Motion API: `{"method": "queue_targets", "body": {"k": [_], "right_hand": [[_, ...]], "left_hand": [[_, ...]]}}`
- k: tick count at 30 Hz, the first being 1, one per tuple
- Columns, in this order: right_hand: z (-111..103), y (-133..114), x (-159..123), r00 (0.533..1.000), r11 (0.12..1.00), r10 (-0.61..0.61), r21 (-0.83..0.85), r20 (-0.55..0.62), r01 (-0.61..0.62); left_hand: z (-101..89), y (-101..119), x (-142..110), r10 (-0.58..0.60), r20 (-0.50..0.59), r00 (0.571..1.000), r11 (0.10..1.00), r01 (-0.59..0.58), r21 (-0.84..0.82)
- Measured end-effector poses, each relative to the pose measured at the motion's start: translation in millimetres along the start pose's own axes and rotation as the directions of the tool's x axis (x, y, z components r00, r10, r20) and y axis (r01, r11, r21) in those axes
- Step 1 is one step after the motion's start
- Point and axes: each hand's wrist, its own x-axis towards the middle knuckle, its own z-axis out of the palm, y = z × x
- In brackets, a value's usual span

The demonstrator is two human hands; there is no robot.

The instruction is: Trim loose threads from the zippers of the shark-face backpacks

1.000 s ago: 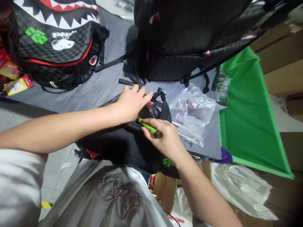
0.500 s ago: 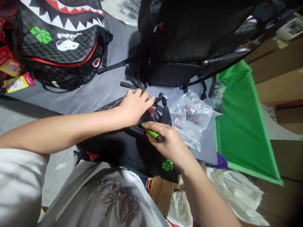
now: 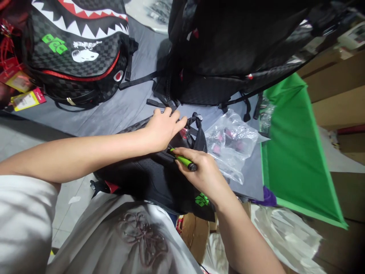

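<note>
The left forearm crosses from the left edge, almost level, and ends in the left hand laid palm down on the black backpack, knuckles up, fingers spread and slightly bent toward the far side. Its palm is hidden, so I cannot tell whether those fingers pinch the fabric or only press on it. The right forearm slants up from the lower right, and the right hand grasps a green tool, the handle lying between the thumb and the fingers, its black butt end showing. The tool points up and leftward, its thin dark front end at the backpack, just beside the heel of the left hand. The backpack lies at the near edge of the table, against the person's front, its near part overhanging. A clear plastic bag lies on the table just beyond the right hand.
</note>
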Motion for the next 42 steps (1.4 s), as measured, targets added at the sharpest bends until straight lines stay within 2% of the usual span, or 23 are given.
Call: {"method": "queue_targets", "body": {"k": [5, 8, 10, 12, 14, 18, 21, 28, 33, 39, 42], "right_hand": [[2, 2, -4, 0.998, 0.998, 0.06, 0.008, -0.017, -0.06], [-1, 2, -12, 0.995, 0.994, 0.096, 0.052, -0.032, -0.094], [0, 0, -16, 0.994, 0.994, 0.067, 0.097, -0.09, -0.058], [7, -6, -17, 0.989, 0.992, 0.02, 0.123, -0.148, -0.002], [20, -13, -14, 0.981, 0.989, -0.022, 0.139, -0.195, 0.05], [52, -22, -5, 0.959, 0.985, -0.063, 0.137, -0.278, 0.104], [66, -22, -2, 0.948, 0.985, -0.095, 0.111, -0.304, 0.134], [59, -19, -1, 0.955, 0.971, -0.129, 0.161, -0.267, 0.176], [60, -22, 13, 0.973, 0.984, -0.142, 0.078, -0.184, 0.158], [73, -26, 23, 0.96, 0.98, -0.12, 0.124, -0.252, 0.155], [76, -28, 24, 0.96, 0.981, -0.102, 0.135, -0.259, 0.141]], "left_hand": [[-8.5, -6, 0, 0.028, 0.019, 0.999, 1.0, -0.028, -0.002], [-24.9, -17, -2, 0.059, 0.174, 0.983, 0.998, -0.052, -0.044], [-35.9, -24, -8, 0.012, 0.289, 0.957, 0.999, -0.001, -0.039], [-41.7, -27, -16, -0.06, 0.344, 0.937, 0.998, 0.067, -0.009], [-40.5, -29, -28, -0.105, 0.341, 0.934, 0.994, 0.105, 0.018], [-26.7, -33, -50, -0.189, 0.287, 0.939, 0.982, 0.178, 0.066], [-17.3, -38, -58, -0.21, 0.253, 0.944, 0.977, 0.196, 0.08], [-2.5, -52, -56, -0.104, 0.208, 0.973, 0.993, 0.09, 0.077], [-2.1, -58, -56, -0.074, 0.233, 0.97, 0.997, 0.066, 0.041], [3.0, -73, -58, 0.0, 0.211, 0.978, 0.992, 0.027, -0.126], [1.7, -79, -60, -0.017, 0.262, 0.965, 0.983, 0.064, -0.172]]}}
